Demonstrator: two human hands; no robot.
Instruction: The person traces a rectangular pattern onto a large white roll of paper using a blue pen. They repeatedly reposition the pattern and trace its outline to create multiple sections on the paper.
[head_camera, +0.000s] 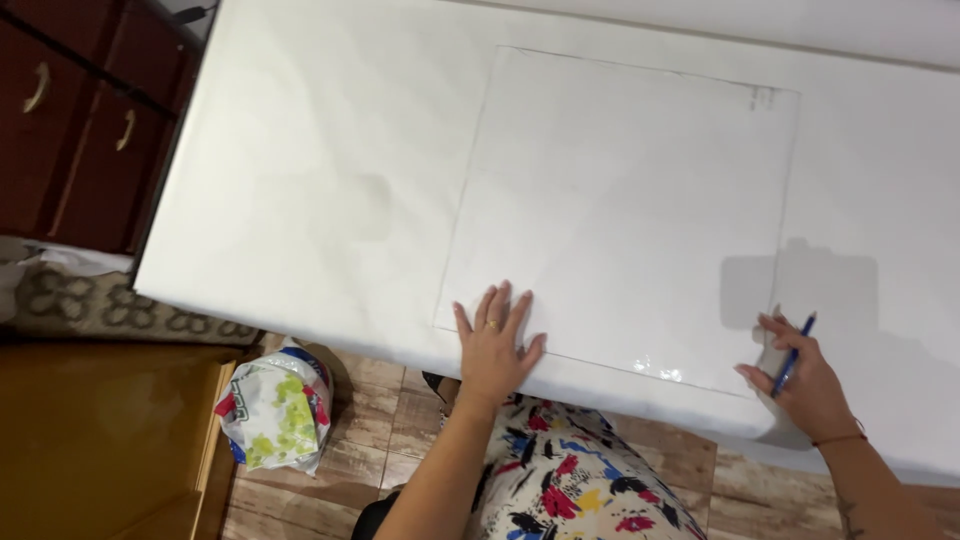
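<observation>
closest to the lens, a patterned dress in white, red, blue and black (570, 480) hangs over the brown tiled floor (380, 420). left hand (493, 345), grip released and fingers spread, presses flat on the large white paper sheet (320, 180) at the near-left corner of the pencilled square outline (620, 210), close to the surface edge. right hand (800, 378), grip clenched round a blue pen (793, 355), rests near the outline's lower right corner. to do this well, i judge the flat palm should pin the paper firmly while the pen tip follows the line steadily. count: one sheet, one drawn square, one pen, two hands, one crumpled green-and-white plastic bag (275, 405) on the floor.
</observation>
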